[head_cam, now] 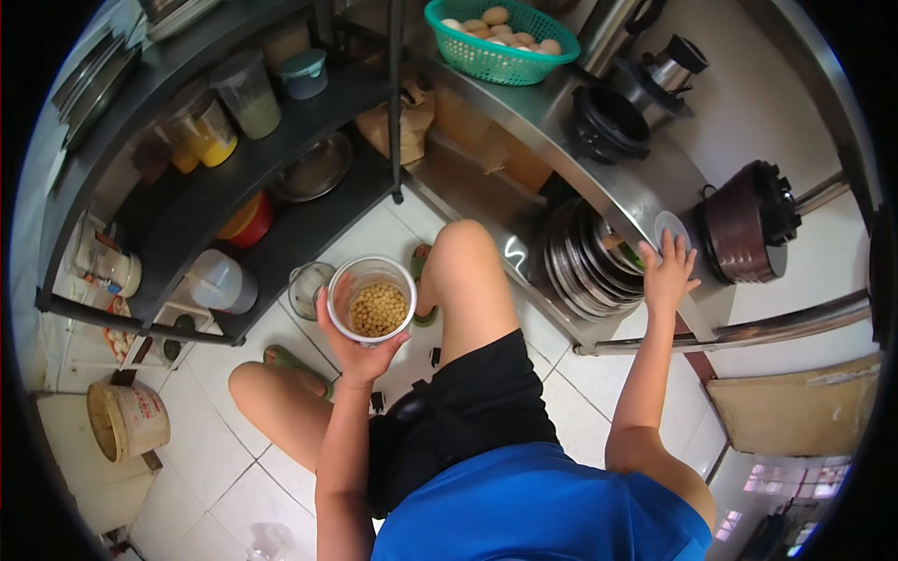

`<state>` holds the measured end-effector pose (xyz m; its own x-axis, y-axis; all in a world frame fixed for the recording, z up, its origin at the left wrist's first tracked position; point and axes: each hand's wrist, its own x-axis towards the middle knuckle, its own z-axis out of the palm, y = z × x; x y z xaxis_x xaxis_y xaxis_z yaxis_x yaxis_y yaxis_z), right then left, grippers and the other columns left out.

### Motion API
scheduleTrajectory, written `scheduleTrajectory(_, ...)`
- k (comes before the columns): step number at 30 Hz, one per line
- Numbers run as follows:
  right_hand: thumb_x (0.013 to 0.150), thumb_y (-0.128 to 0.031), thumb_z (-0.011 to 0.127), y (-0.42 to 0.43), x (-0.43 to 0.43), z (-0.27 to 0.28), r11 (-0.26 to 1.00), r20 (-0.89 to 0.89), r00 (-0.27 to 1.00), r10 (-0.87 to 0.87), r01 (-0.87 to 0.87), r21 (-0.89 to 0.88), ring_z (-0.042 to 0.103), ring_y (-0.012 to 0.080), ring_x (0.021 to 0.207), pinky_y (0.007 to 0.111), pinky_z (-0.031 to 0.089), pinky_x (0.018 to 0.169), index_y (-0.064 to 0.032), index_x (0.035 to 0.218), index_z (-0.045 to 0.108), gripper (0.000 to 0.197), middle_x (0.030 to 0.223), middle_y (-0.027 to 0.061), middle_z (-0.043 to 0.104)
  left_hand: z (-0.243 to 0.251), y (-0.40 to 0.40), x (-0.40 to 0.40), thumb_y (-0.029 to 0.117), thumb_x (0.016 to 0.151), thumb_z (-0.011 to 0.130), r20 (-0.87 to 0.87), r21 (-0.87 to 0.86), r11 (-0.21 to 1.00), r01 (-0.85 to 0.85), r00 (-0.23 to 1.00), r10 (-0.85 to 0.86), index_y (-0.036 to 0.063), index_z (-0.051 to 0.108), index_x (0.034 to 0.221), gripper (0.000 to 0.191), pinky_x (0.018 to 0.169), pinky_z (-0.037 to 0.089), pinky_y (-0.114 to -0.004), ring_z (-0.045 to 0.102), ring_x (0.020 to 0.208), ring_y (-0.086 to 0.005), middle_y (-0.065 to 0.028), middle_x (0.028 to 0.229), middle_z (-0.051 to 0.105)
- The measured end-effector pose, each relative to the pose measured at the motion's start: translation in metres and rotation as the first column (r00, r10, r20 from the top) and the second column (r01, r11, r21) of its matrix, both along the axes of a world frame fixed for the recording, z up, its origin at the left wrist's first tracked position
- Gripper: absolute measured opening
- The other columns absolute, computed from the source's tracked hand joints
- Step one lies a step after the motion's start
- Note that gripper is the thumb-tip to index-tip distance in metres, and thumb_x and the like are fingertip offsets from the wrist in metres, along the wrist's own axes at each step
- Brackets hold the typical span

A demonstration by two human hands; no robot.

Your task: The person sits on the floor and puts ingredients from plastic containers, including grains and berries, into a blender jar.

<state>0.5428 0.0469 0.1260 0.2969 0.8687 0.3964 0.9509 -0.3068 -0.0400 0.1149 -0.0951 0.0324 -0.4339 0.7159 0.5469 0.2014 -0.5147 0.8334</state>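
Note:
My left hand grips a clear, wide-mouthed jar, holding it above the floor between my knees. Dried beans, pale yellow and perhaps soybeans, fill its lower part. Out to the right, my right hand has its fingers spread at the edge of a stainless steel counter. A small translucent round lid or cup lies just beyond those fingertips; whether they touch it is hard to tell. Behind the jar, a round see-through lid or dish with a rim is partly covered.
Left stands a black shelf rack with jars and a translucent pitcher. Steel basins stack under the counter. On top are a green basket of eggs, a black pot and a brown appliance. A bucket sits left.

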Motion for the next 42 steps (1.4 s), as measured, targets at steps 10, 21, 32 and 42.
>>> scheduleTrajectory(10, 0.092, -0.011, 0.058, -0.043, -0.210, 0.020, 0.528, -0.812, -0.401, 0.425, -0.619, 0.582, 0.060, 0.0125, 0.076, 0.024, 0.047, 0.073, -0.0045, 0.129, 0.048, 0.039, 0.087, 0.0078, 0.065, 0.010, -0.007, 0.005, 0.028, 0.060, 0.090, -0.050, -0.073, 0.997, 0.013, 0.999, -0.017, -0.0049, 0.011, 0.144, 0.120, 0.105, 0.037, -0.040, 0.045, 0.126, -0.0308, -0.0206, 0.137, 0.042)
scheduleTrajectory(21, 0.087, -0.003, 0.048, -0.040, -0.288, 0.008, 0.189, -0.833, -0.297, 0.467, -0.887, 0.422, 0.048, 0.0212, 0.116, 0.031, 0.041, 0.095, -0.0074, 0.131, 0.053, 0.044, 0.129, 0.0093, 0.045, 0.034, -0.023, 0.002, 0.038, 0.055, 0.088, -0.408, -0.169, 0.980, -0.105, 0.913, 0.027, -0.0050, 0.026, 0.140, 0.113, 0.097, 0.040, -0.044, 0.046, 0.118, -0.0399, -0.0223, 0.130, 0.045)
scheduleTrajectory(32, 0.077, -0.038, 0.066, -0.069, -0.299, 0.035, -0.080, -0.528, -0.152, 0.835, -0.985, 0.155, 0.043, 0.0364, 0.120, 0.046, 0.037, 0.101, -0.0077, 0.133, 0.050, 0.066, 0.138, 0.0150, 0.043, 0.054, -0.034, 0.004, 0.029, 0.053, 0.086, -0.381, -0.220, 0.950, -0.220, 0.916, 0.124, -0.0036, 0.028, 0.140, 0.109, 0.091, 0.047, -0.043, 0.052, 0.115, -0.0383, -0.0217, 0.128, 0.047)
scheduleTrajectory(42, 0.077, -0.038, 0.065, -0.097, -0.307, 0.026, 0.104, -0.562, 0.040, 0.826, -0.991, 0.083, 0.044, 0.0392, 0.114, 0.049, 0.039, 0.099, -0.0076, 0.134, 0.049, 0.066, 0.137, 0.0169, 0.042, 0.058, -0.042, 0.002, 0.015, 0.064, 0.074, -0.419, -0.256, 0.936, -0.242, 0.900, 0.118, -0.0056, 0.031, 0.138, 0.089, 0.094, 0.045, -0.040, 0.054, 0.115, -0.0361, -0.0205, 0.126, 0.052)
